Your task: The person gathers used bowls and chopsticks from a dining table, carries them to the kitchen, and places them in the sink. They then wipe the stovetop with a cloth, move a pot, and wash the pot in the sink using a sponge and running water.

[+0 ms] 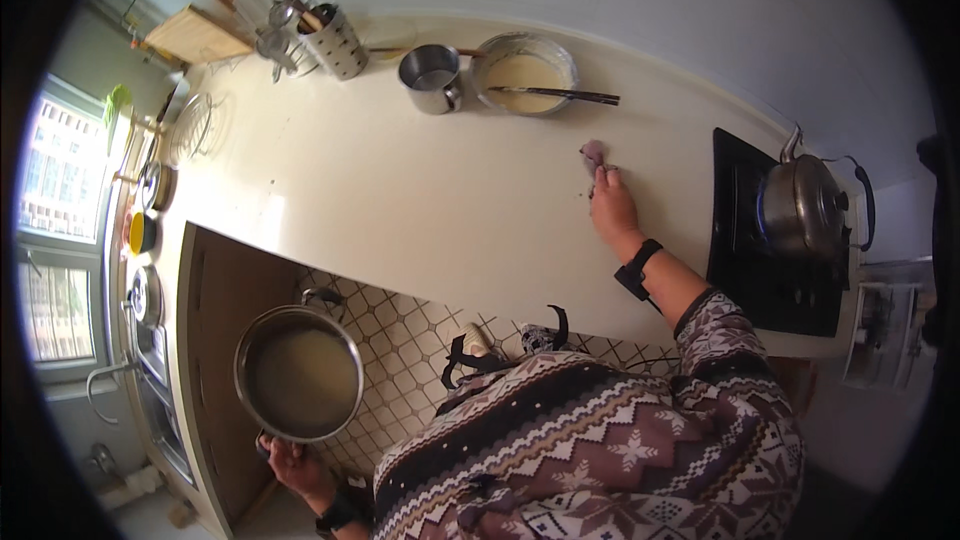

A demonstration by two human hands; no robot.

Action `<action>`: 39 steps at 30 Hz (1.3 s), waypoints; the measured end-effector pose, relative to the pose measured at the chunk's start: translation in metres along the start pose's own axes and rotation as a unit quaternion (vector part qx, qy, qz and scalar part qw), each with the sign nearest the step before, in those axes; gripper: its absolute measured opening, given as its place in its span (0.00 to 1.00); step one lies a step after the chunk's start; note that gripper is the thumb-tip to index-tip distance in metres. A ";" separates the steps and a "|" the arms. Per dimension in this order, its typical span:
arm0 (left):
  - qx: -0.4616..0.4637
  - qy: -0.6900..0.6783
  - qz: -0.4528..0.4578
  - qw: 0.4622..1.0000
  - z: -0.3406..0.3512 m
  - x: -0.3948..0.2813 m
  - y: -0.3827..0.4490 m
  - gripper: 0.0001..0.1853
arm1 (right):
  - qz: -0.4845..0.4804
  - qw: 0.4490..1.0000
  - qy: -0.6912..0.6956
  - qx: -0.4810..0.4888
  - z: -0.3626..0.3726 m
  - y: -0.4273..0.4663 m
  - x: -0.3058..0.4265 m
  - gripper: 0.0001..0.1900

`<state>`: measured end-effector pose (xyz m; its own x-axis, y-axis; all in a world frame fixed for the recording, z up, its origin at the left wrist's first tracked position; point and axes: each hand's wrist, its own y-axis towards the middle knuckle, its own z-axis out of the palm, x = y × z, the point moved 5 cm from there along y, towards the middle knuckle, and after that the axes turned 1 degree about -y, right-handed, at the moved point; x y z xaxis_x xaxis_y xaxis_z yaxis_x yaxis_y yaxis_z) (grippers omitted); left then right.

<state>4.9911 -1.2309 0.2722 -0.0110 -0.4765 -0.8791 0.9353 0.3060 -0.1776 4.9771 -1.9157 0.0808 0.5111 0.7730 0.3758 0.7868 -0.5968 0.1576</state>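
My left hand [300,471] grips one side handle of a two-handled metal pot [247,397], holding it above the tiled floor beside the counter. The pot's inside looks pale and yellowish; whether that is liquid or bare metal I cannot tell. On the countertop [420,202], my right hand [616,214] pinches a crumpled pinkish cloth [592,152] against the surface. A few dark specks lie near that hand. Farther back stands a bowl [564,52] of pale batter, with dark chopsticks [577,95] resting across it. A metal mug [431,94] is just left of the bowl.
A metal kettle [802,206] sits on the black gas hob [780,300] at right, a blue flame beneath it. A perforated utensil holder [337,49], a wooden board [196,34] and a wire rack [193,129] stand at back left. The sink [166,427] is at far left.
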 end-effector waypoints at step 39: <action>0.014 -0.150 -0.055 0.987 -0.063 0.117 0.042 0.08 | -0.430 0.815 0.366 0.127 0.059 -0.102 0.403 0.16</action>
<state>5.0064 -1.2224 0.1338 -0.0111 -0.7301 -0.6833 0.9435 0.2186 -0.2489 5.1235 -1.5302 0.1620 -0.5381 0.4911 0.6851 0.8390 0.2343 0.4910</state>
